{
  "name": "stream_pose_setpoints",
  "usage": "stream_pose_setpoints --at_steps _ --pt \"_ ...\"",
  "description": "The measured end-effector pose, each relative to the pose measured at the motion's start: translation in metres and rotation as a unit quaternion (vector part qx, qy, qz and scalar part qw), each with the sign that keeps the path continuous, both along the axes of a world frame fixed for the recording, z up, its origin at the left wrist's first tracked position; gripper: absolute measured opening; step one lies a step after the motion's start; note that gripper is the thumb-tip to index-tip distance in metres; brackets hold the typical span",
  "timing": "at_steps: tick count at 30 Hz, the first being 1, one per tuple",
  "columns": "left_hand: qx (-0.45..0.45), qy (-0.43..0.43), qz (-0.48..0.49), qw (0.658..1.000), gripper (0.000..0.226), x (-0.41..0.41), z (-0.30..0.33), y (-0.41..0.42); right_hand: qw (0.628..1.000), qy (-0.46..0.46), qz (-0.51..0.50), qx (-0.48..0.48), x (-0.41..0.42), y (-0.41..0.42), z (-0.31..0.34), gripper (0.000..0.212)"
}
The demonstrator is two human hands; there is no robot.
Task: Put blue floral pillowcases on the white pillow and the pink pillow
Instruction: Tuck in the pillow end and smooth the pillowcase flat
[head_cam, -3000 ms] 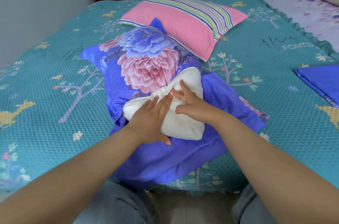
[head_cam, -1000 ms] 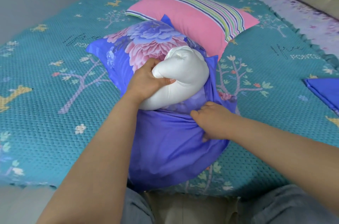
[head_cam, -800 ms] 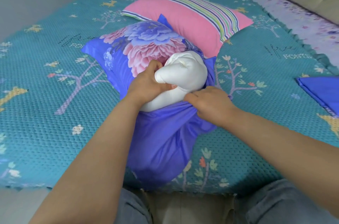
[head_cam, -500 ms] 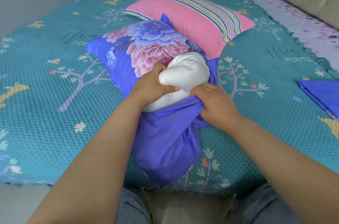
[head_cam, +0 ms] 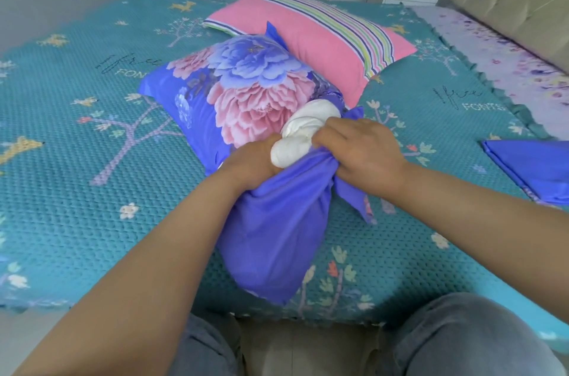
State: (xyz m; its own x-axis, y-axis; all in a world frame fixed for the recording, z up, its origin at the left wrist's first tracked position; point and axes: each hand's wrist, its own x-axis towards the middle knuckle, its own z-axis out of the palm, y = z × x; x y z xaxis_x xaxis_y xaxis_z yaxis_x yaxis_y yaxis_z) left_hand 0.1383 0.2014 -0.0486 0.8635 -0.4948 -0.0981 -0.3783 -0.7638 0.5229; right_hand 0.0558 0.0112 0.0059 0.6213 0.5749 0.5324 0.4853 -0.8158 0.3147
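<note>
1. Near edge of bed point(head_cam: 77, 190), on teal cover: white pillow point(head_cam: 303, 135) mostly inside blue floral pillowcase point(head_cam: 246, 89), only a bunched white end poking out at the open mouth.
2. Left hand point(head_cam: 251, 161) at the mouth of the case, fingers curled around the white bulge and the blue cloth beside it.
3. Right hand point(head_cam: 360, 150) just right of the bulge, fingers closed on a gathered fold of the blue cloth, touching the white end.
4. Loose plain-blue part of the case hanging from both hands down toward the bed edge.
5. Pink pillow point(head_cam: 311, 39) with striped band lying bare behind, touching the far corner of the floral case.
6. Second pillowcase point(head_cam: 532, 172), folded and blue, flat at right, well apart from the hands.
7. Grey trouser knees at bottom, below the bed edge.
</note>
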Motion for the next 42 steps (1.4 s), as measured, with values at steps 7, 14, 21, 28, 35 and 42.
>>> stream_pose_setpoints --at_steps 7,14,21,28,35,42 --pt "-0.05 0.03 -0.089 0.994 0.046 -0.001 -0.001 0.01 0.998 -0.045 -0.003 0.033 0.032 0.021 -0.002 0.035" --pt "-0.034 0.063 -0.117 0.991 0.01 -0.005 0.005 0.018 0.964 0.255 -0.069 -0.032 0.018 0.009 0.024 0.031" --pt "-0.091 0.094 -0.172 0.976 0.013 -0.044 0.032 0.009 0.898 0.42 -0.131 0.034 0.001 -0.015 0.01 0.012" --pt "-0.137 -0.029 -0.124 0.982 0.032 -0.056 0.014 -0.007 0.968 0.242 -0.067 -0.017 -0.029 -0.022 0.001 0.036" --pt "-0.155 -0.197 0.067 0.966 0.025 -0.059 0.017 -0.01 0.968 0.218 -0.117 -0.047 -0.012 -0.024 0.016 0.039" --pt "0.071 -0.058 0.027 0.995 0.017 -0.054 0.049 0.006 0.939 0.322 -0.12 0.024 -0.005 -0.02 0.013 0.044"
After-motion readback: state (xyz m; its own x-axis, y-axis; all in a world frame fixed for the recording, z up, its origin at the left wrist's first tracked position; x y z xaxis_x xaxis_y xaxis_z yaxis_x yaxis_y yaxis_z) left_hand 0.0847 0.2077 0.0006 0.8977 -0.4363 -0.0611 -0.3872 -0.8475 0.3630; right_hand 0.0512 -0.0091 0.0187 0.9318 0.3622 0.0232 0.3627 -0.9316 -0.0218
